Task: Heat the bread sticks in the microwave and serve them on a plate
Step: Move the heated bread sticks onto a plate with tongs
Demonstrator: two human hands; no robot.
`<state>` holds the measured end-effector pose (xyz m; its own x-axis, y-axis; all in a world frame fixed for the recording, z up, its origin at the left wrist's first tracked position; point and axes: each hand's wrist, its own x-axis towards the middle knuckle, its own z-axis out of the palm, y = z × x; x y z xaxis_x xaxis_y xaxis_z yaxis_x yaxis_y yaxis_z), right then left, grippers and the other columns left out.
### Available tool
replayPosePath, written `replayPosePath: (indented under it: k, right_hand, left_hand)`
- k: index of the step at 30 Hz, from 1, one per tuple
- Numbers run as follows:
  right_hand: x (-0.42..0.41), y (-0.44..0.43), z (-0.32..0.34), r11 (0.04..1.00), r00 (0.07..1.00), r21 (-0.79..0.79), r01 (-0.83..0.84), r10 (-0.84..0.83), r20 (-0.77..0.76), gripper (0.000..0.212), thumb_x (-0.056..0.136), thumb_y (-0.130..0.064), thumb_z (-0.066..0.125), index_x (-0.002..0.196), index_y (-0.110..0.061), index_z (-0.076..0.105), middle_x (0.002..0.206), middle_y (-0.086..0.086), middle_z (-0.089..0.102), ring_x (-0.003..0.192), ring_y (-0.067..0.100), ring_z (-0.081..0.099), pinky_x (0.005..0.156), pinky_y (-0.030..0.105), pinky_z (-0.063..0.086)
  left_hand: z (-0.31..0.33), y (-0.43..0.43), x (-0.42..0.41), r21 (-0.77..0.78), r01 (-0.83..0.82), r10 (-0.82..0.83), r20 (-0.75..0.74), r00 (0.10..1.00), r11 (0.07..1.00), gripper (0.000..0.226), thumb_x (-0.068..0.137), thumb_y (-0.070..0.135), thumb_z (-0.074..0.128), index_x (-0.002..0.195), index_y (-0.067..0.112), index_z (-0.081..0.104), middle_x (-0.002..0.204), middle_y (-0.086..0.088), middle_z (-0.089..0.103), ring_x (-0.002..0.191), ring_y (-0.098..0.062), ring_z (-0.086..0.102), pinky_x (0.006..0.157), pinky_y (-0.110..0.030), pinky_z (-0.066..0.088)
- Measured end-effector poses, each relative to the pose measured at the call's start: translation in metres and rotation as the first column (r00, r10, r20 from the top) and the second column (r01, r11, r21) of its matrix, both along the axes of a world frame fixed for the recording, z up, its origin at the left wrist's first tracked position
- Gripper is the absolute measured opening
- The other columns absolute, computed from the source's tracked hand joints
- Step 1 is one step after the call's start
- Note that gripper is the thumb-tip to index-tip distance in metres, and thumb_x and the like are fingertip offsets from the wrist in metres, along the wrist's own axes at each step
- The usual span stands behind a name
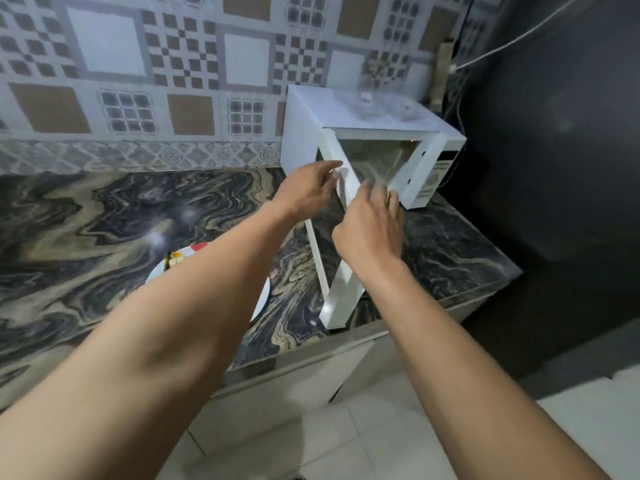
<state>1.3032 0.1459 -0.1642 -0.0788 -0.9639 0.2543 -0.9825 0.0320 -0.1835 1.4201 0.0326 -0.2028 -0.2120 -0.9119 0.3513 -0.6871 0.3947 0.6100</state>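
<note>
Both hands reach toward the open microwave, near each other but not touching. Left hand (306, 194): fingers stretched out, fingertips at the upper edge of the door; blur hides whether they grip it. Right hand (370, 230): back toward the camera, fingers bent forward in front of the cavity opening; whether it holds anything cannot be told.

Tiled wall (138, 81): patterned squares in grey, brown and white, behind the counter. Counter (104, 220): dark marbled stone with pale swirls, carrying the microwave and the plate. Dark panel (554, 150): just beside the counter's right end. Floor (346, 445): pale tiles below the counter edge.

Microwave (349, 109): white, at the right rear corner of the counter, cavity lit; its contents are too blurred to make out. Door (341, 289): white-framed, swung out toward the camera, hinged on the left.

Plate (157, 270): white with a red patch, on the counter left of the door, largely covered by the left forearm (173, 323). Food (180, 256): pale yellow pieces on the plate; whether these are the bread sticks cannot be told.

White cable (512, 39): crosses the dark panel's upper part.
</note>
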Motion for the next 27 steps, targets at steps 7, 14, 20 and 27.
replayPosePath:
  k: [7,14,20,27]
  right_hand:
    - [-0.051,-0.014,-0.012,0.999,0.999,0.045,0.02,-0.022,0.041,0.058,0.091,-0.015,0.05,0.145,-0.001,0.036,0.145,0.015,0.046,0.137,0.031,0.038,0.113,0.051,0.03]
    - [-0.127,-0.048,-0.02,0.997,0.995,0.01,-0.076,0.077,-0.064,0.065,0.093,-0.017,0.048,0.153,-0.005,0.024,0.154,0.01,0.035,0.145,0.027,0.025,0.119,0.054,0.016]
    - [-0.199,-0.095,-0.023,0.978,0.968,0.029,-0.208,0.21,-0.14,0.062,0.098,-0.012,0.038,0.156,-0.006,0.015,0.161,0.012,0.021,0.151,0.028,0.009,0.119,0.059,0.007]
    - [-0.253,-0.163,-0.015,0.954,0.939,0.07,-0.29,0.298,-0.17,0.063,0.101,-0.004,0.031,0.156,0.0,0.0,0.163,0.022,0.002,0.151,0.035,-0.003,0.12,0.056,-0.002]
  left_hand:
    - [-0.004,-0.012,-0.047,0.049,0.032,-0.038,0.129,0.991,0.998,0.051,0.107,0.046,0.028,0.153,0.026,0.039,0.165,-0.018,0.017,0.153,-0.028,0.017,0.121,-0.048,0.025]
    - [-0.007,-0.025,-0.101,0.003,-0.076,0.073,0.229,0.971,0.997,0.054,0.108,0.046,0.02,0.157,0.025,0.03,0.167,-0.012,0.014,0.154,-0.032,0.008,0.12,-0.06,0.01]
    - [-0.011,-0.047,-0.155,-0.026,-0.215,0.214,0.286,0.934,0.976,0.06,0.107,0.048,0.016,0.159,0.021,0.022,0.168,-0.012,0.006,0.155,-0.029,-0.001,0.123,-0.056,0.003]
    - [-0.014,-0.086,-0.2,-0.052,-0.346,0.334,0.423,0.842,0.937,0.068,0.104,0.053,0.023,0.161,0.019,0.008,0.168,-0.012,-0.002,0.154,-0.031,-0.008,0.121,-0.061,0.0]
